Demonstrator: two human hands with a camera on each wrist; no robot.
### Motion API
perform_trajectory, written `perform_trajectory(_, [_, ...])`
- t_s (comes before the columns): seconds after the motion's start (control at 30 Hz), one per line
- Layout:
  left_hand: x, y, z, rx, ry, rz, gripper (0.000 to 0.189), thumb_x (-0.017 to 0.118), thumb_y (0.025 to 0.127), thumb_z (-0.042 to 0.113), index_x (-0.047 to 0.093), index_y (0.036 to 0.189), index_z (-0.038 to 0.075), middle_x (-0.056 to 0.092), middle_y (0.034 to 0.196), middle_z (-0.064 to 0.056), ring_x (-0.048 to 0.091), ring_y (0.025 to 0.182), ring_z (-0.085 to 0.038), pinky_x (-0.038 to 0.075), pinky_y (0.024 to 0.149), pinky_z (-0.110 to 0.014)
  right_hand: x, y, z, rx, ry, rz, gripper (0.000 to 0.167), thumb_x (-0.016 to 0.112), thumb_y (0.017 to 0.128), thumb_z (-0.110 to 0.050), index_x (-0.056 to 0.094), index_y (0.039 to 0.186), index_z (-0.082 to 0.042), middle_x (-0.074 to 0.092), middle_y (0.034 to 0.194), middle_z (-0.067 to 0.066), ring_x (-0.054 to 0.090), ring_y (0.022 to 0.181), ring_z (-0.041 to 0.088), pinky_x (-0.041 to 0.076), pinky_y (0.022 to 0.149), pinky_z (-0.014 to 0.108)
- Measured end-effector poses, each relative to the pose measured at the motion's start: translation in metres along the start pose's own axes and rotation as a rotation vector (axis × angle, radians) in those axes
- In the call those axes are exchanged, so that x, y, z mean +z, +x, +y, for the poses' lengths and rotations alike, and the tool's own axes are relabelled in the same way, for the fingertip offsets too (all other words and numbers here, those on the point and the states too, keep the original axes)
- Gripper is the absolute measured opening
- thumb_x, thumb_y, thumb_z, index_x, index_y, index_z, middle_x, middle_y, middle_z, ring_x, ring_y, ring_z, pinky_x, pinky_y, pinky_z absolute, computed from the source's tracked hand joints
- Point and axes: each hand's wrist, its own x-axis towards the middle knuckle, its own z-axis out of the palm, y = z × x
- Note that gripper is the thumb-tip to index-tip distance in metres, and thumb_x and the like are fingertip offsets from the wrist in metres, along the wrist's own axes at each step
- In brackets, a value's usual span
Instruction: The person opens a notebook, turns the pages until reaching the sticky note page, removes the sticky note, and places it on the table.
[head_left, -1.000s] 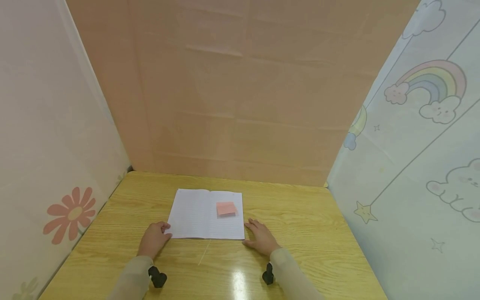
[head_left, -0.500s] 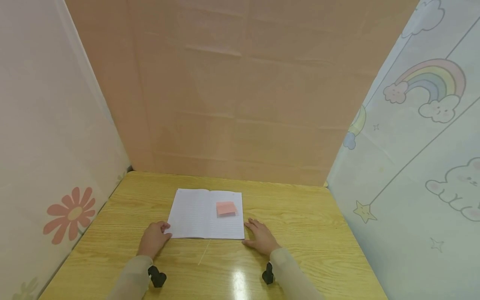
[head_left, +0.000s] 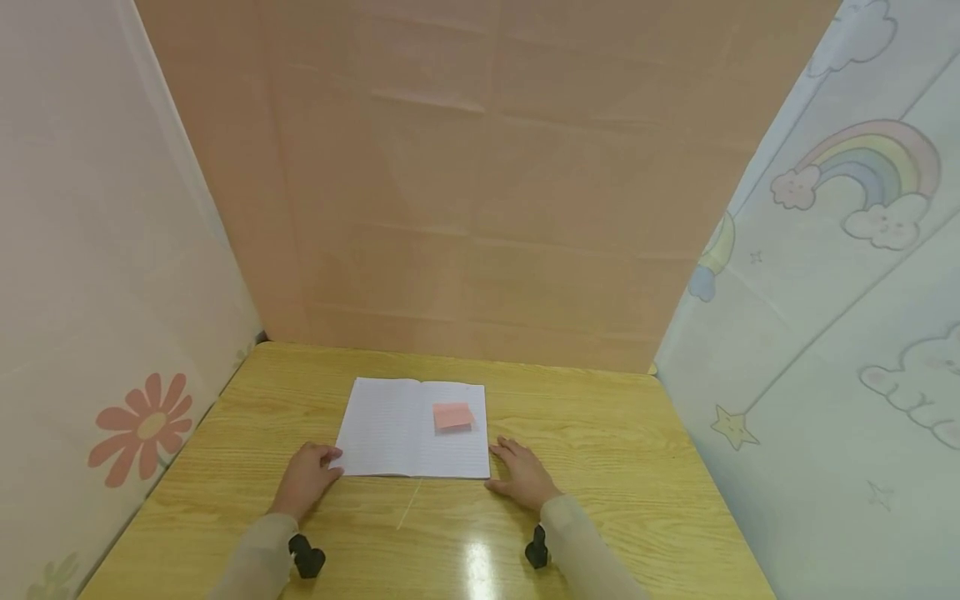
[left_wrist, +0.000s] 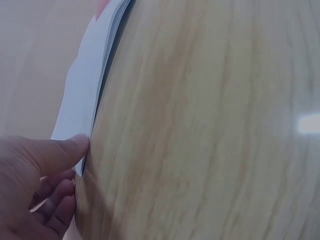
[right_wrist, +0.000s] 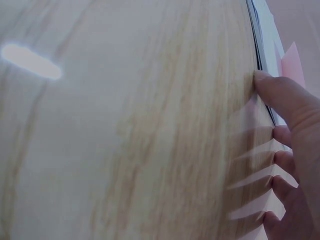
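An open lined notebook (head_left: 378,429) lies flat on the wooden table, its blank pages facing up. On its right page sits a pink sticky note (head_left: 453,416), one edge lifted. My left hand (head_left: 306,479) is at the near left corner; in the left wrist view its thumb (left_wrist: 75,146) lies on the page corner and the other fingers curl at the edge, pinching it. At the near right corner, my right hand (head_left: 522,477) rests with spread fingers. Its thumb (right_wrist: 280,92) touches the notebook's near edge, and the other fingertips rest beside the right edge.
The wooden table (head_left: 615,467) extends around the notebook. A plain tan sheet (head_left: 480,183) stands along its back edge. Patterned white panels flank it, with a red flower (head_left: 146,427) on the left and a rainbow (head_left: 870,167) on the right. Light glares off the table's front.
My left wrist and sleeve have shifted slightly to the left, while the left fingers stay at the notebook corner. My right hand, the notebook and the sticky note look unchanged.
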Motion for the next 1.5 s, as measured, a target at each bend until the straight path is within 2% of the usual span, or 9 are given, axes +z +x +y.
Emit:
perform_trajectory(0.33, [-0.003, -0.001, -0.007, 0.080, 0.010, -0.001, 0.025, 0.074, 0.083, 0.008, 0.071, 0.106, 0.001, 0.060, 0.101, -0.012, 0.061, 0.094, -0.027, 0.050, 0.086, -0.049, 0.001, -0.001, -0.001, -0.005, 0.022, 0.011, 0.069, 0.070, 0.086, -0.043, 0.049, 0.140, -0.006, 0.041, 0.149, 0.018, 0.038, 0.136, 0.041, 0.031, 0.110, 0.058])
perform_trajectory(0.73, [-0.006, -0.001, -0.004, 0.070, 0.019, -0.012, 0.023, 0.074, 0.082, 0.008, 0.071, 0.105, 0.000, 0.059, 0.099, -0.011, 0.059, 0.090, -0.025, 0.051, 0.084, -0.049, 0.000, -0.001, -0.003, -0.004, 0.023, 0.011, 0.068, 0.071, 0.086, -0.042, 0.050, 0.139, -0.005, 0.042, 0.148, 0.019, 0.038, 0.136, 0.042, 0.030, 0.110, 0.059])
perform_trajectory(0.93, [-0.005, -0.001, -0.006, 0.069, 0.011, -0.013, 0.024, 0.073, 0.083, 0.008, 0.071, 0.105, 0.000, 0.060, 0.100, -0.011, 0.060, 0.092, -0.025, 0.050, 0.084, -0.050, -0.002, -0.001, -0.002, 0.000, 0.024, -0.023, 0.071, 0.070, 0.085, -0.045, 0.049, 0.141, -0.006, 0.040, 0.149, 0.018, 0.037, 0.137, 0.040, 0.031, 0.110, 0.057])
perform_trajectory(1.07, [-0.004, -0.001, -0.007, 0.055, -0.005, -0.017, 0.025, 0.073, 0.083, 0.008, 0.071, 0.107, 0.000, 0.060, 0.101, -0.012, 0.061, 0.094, -0.027, 0.050, 0.086, -0.050, -0.012, 0.003, -0.001, 0.051, 0.122, -0.066, 0.067, 0.069, 0.086, -0.045, 0.050, 0.140, -0.009, 0.044, 0.148, 0.015, 0.042, 0.135, 0.037, 0.037, 0.107, 0.055])
perform_trajectory(1.17, [-0.004, -0.001, -0.008, 0.043, -0.015, -0.017, 0.026, 0.073, 0.084, 0.009, 0.071, 0.108, 0.000, 0.060, 0.103, -0.012, 0.061, 0.096, -0.028, 0.049, 0.087, -0.051, -0.024, 0.009, -0.003, 0.108, 0.254, -0.076, 0.060, 0.068, 0.089, -0.038, 0.050, 0.139, -0.010, 0.050, 0.142, 0.013, 0.048, 0.130, 0.036, 0.042, 0.103, 0.054])
perform_trajectory(1.37, [-0.004, -0.001, -0.007, 0.045, 0.000, -0.012, 0.025, 0.073, 0.083, 0.008, 0.071, 0.107, 0.000, 0.060, 0.103, -0.013, 0.061, 0.096, -0.029, 0.050, 0.086, -0.051, -0.043, 0.026, -0.008, 0.111, 0.436, -0.009, 0.048, 0.065, 0.093, -0.019, 0.051, 0.137, -0.005, 0.054, 0.136, 0.014, 0.051, 0.124, 0.038, 0.047, 0.097, 0.052])
perform_trajectory(1.5, [-0.004, -0.001, -0.005, 0.038, 0.001, -0.016, 0.026, 0.073, 0.084, 0.008, 0.070, 0.108, 0.000, 0.059, 0.102, -0.013, 0.061, 0.095, -0.029, 0.050, 0.086, -0.051, -0.046, 0.039, -0.010, 0.110, 0.520, 0.048, 0.044, 0.064, 0.094, -0.016, 0.052, 0.135, -0.005, 0.055, 0.131, 0.013, 0.054, 0.119, 0.036, 0.049, 0.096, 0.048])
